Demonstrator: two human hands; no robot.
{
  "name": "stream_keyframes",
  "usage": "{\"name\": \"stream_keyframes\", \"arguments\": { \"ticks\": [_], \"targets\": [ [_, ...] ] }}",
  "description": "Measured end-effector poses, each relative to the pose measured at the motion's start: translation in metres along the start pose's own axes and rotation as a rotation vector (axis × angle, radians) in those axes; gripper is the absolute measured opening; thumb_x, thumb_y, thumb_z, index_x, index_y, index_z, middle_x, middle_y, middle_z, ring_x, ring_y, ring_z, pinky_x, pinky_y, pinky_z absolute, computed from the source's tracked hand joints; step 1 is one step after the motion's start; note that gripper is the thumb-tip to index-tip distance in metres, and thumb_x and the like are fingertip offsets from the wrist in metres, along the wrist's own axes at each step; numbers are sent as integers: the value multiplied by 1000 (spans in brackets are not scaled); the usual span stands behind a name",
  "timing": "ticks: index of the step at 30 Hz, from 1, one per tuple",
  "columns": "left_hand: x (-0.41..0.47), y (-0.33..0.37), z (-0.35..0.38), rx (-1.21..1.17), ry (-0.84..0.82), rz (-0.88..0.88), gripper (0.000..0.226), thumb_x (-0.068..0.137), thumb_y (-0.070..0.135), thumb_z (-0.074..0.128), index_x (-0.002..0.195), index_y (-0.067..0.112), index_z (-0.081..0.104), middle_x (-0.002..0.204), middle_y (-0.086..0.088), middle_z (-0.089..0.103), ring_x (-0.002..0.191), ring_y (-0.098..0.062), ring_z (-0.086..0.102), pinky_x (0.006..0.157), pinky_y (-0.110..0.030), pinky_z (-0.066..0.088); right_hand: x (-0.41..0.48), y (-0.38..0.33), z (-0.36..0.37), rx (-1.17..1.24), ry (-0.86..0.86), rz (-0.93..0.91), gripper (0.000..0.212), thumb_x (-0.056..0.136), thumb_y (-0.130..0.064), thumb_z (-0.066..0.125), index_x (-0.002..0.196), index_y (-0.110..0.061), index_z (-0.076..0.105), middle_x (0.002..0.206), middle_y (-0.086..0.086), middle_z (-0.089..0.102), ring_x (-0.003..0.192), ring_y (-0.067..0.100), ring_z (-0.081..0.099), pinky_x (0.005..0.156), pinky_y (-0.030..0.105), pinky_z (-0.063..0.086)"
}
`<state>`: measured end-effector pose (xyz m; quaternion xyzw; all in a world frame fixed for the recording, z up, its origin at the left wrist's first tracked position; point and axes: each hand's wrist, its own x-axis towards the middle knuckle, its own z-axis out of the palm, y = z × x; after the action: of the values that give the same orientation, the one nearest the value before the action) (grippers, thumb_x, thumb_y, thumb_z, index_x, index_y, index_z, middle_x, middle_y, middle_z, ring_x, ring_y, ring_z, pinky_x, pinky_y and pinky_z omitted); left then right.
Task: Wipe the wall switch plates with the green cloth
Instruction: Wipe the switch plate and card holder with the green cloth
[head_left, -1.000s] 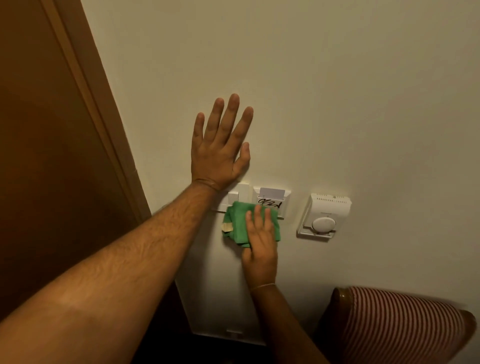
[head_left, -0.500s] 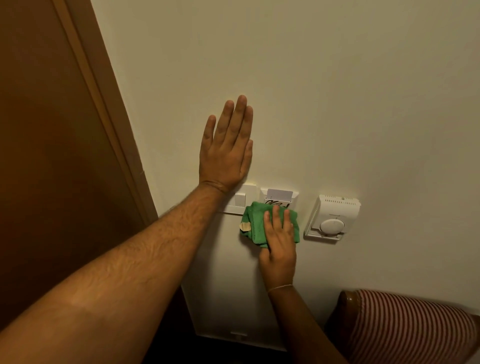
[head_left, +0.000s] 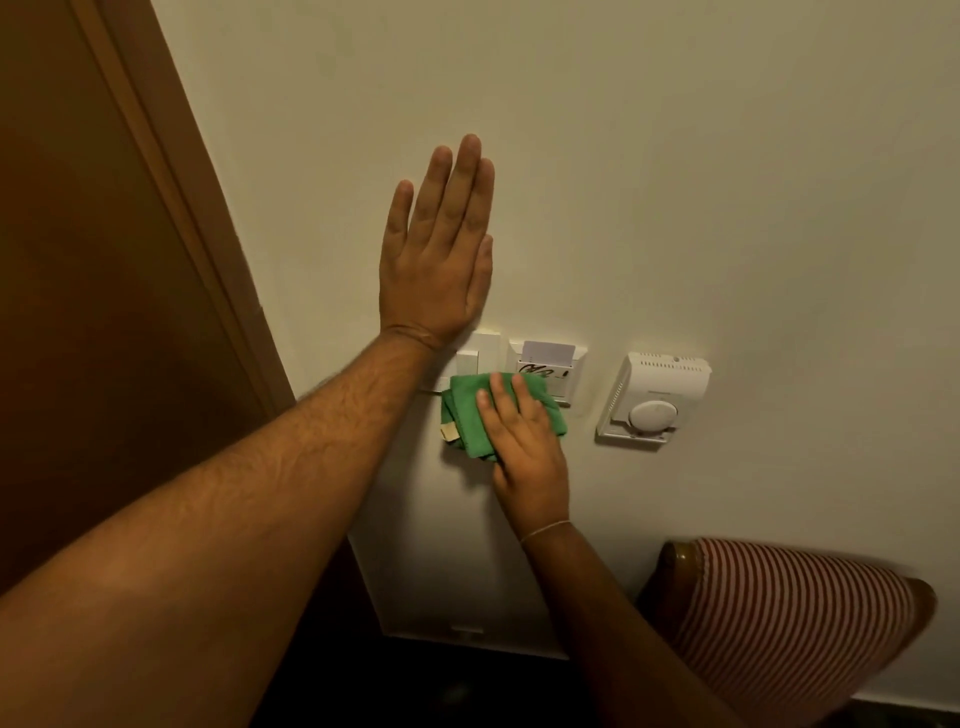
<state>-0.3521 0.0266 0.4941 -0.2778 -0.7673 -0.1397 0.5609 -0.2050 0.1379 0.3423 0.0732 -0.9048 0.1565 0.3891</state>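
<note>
We are looking down along both bare forearms at a pale wall (head_left: 675, 156). Our left hand (head_left: 434, 270) lies flat on the wall above the plates, fingers (head_left: 457, 192) straight, close together and pointing up, holding nothing; its wrist covers the upper left corner of the switch plate (head_left: 480, 353). Our right hand (head_left: 524, 441) presses the green cloth (head_left: 467, 410) against the wall, fingers extended flat on top of it rather than curled round it, so the cloth is pinned under the palm and fingertips. The cloth is folded into a thick wad with a small tan label showing at its lower left edge. It covers the bottom of the switch plate and the lower left part of the card holder plate (head_left: 550, 369) just beside it. A pale card (head_left: 548, 352) stands in the holder's slot, with black handwriting below it, partly hidden by the cloth. A thin band circles our right wrist. To the right, apart from the cloth, a white thermostat (head_left: 654, 400) with a round dial sits on the wall, untouched. A brown door frame (head_left: 171, 171) runs down the left side. At the lower right we see a chair back (head_left: 789, 618) in red and white stripes. Below the plates a white panel (head_left: 441, 571) runs down the wall.
</note>
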Motion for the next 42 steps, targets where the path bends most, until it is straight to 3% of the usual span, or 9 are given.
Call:
{"name": "stream_keyframes", "arguments": {
  "ticks": [7, 11, 14, 20, 27, 30, 33, 36, 42],
  "targets": [
    [0, -2, 1, 8, 6, 4, 67, 113, 28, 39, 173, 9, 19, 179, -13, 24, 170, -24, 9, 137, -47, 6, -3, -2, 0, 63, 318, 363, 80, 73, 15, 48, 151, -5, 49, 165, 10, 37, 161, 25, 14, 130, 50, 19],
    [-1, -1, 2, 7, -13, -3, 72, 113, 29, 37, 175, 13, 4, 180, -10, 17, 167, -18, -3, 138, -46, 3, 9, -24, 15, 87, 102, 166, 84, 73, 14, 57, 153, -9, 47, 167, 2, 27, 162, 17, 6, 131, 37, 9],
    [-1, -1, 2, -10, -6, -6, 68, 113, 30, 36, 175, 9, 15, 179, -11, 19, 167, -19, 0, 138, -47, 6, 4, -8, 9, 23, 40, 30, 75, 81, 7, 52, 153, -10, 46, 167, 2, 30, 162, 20, 12, 130, 36, 14],
    [-1, 1, 3, 3, 16, 2, 67, 113, 27, 41, 173, 9, 19, 178, -14, 25, 167, -32, 22, 137, -49, 8, -2, 13, -8, 84, 331, 343, 83, 71, 14, 46, 152, -7, 48, 166, 9, 34, 161, 30, 15, 128, 55, 22],
    [-2, -1, 5, 3, 7, 7, 71, 114, 29, 36, 173, 18, -2, 180, -10, 15, 167, -17, -6, 138, -46, 2, 15, -18, 13, 49, 40, 23, 67, 88, 2, 50, 153, -12, 46, 165, 4, 35, 161, 18, 10, 131, 37, 13],
    [-1, -1, 5, 2, 10, 6, 71, 114, 29, 36, 173, 17, -1, 180, -11, 18, 169, -20, 0, 138, -47, 3, 7, 0, 0, 2, 65, -5, 67, 86, 4, 52, 152, -9, 49, 165, 5, 37, 161, 22, 17, 130, 39, 19],
    [-1, -1, 4, 13, 18, 5, 70, 113, 28, 38, 175, 10, 12, 179, -13, 24, 168, -31, 17, 137, -48, 6, -3, 15, -12, 48, 244, 187, 73, 78, 12, 52, 149, -5, 52, 164, 11, 39, 160, 27, 18, 126, 55, 26],
    [0, 0, 2, 26, 24, 5, 66, 112, 27, 41, 173, 9, 21, 178, -14, 28, 166, -32, 22, 137, -48, 8, 5, 0, -4, 121, 356, 338, 85, 69, 23, 52, 150, -4, 51, 164, 12, 38, 161, 27, 15, 127, 55, 23],
    [0, 1, -1, 13, 2, -1, 65, 113, 27, 40, 173, 8, 21, 179, -15, 26, 166, -32, 20, 137, -46, 3, 17, -17, 14, 59, 106, 74, 61, 92, -2, 47, 152, -11, 49, 165, 5, 37, 161, 20, 12, 131, 40, 13]
  ]
}}
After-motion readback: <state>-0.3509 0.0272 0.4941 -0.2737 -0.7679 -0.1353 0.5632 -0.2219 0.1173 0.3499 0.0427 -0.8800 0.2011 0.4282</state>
